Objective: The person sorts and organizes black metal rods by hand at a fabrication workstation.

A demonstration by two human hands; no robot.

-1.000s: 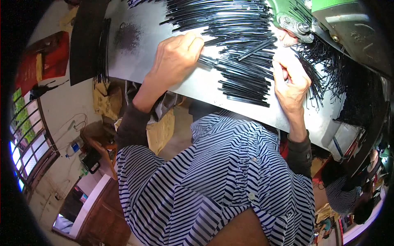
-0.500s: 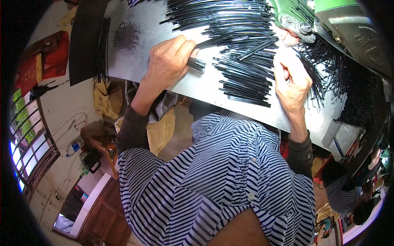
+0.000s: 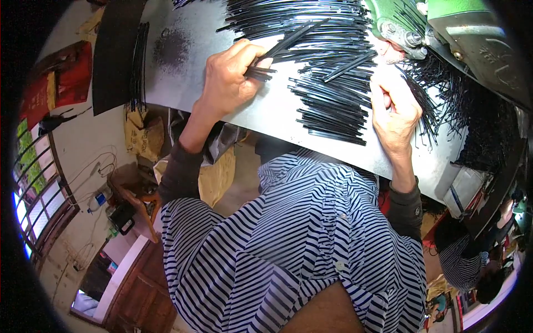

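Note:
My left hand [image 3: 229, 77] is closed round a small bunch of thin black strips [image 3: 291, 40]. Some of the bunch sticks out up and to the right over a pile; a shorter part pokes out lower down. Several layers of similar black strips [image 3: 333, 114] lie side by side on the pale metal tabletop [image 3: 266, 119] between my hands. At the pile's right ends, my right hand [image 3: 398, 119] is curled with thumb and fingertips together. Bright glare washes out its fingertips, so whatever they pinch, if anything, cannot be made out.
A green machine [image 3: 455, 33] with a metal clamp part stands at the far right. Tangled black strips [image 3: 438, 105] lie below it. On the left, a dark sheet [image 3: 116, 55] hangs over the table's end, with a few strips [image 3: 139, 66] beside it.
The strips in my left hand have swung to a steeper slant, their far ends lifting up and right. The left wrist has turned slightly; my right hand has hardly moved.

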